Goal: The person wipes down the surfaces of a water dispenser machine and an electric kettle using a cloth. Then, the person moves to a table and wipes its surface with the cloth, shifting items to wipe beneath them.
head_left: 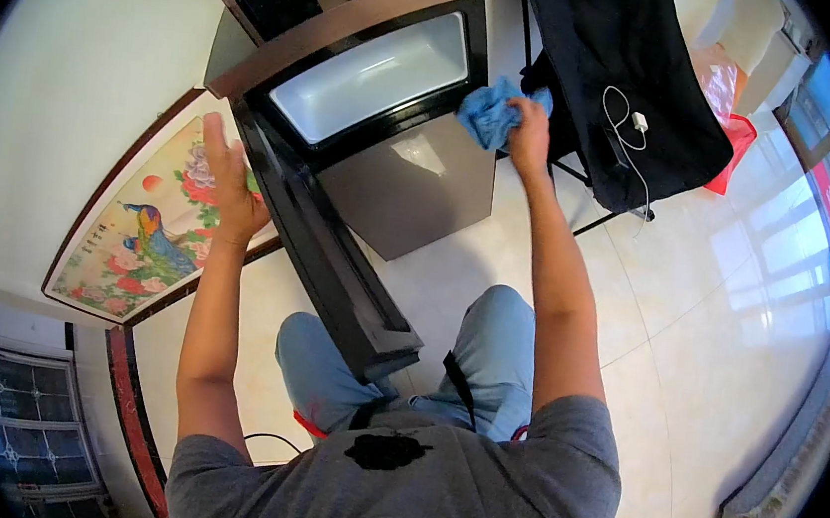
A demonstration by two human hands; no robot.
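A crumpled blue cloth (492, 112) is gripped in my right hand (529, 135), near the right front corner of a small cabinet that looks like a fridge. Its white-lined compartment (378, 76) has a black rim and stands open. Below it is a shiny grey front panel (422, 185). The black-edged door (331, 251) is swung out toward my knees. My left hand (228, 181) is at the door's outer side, fingers stretched out and holding nothing. Whether its palm presses on the door I cannot tell.
A black cloth-covered stand (632, 80) with a white charger and cable (638, 123) is at the right. A red plastic bag (741, 141) lies behind it. On the left is a framed peacock-and-flower picture (153, 234). Pale tiles (668, 333) cover the floor.
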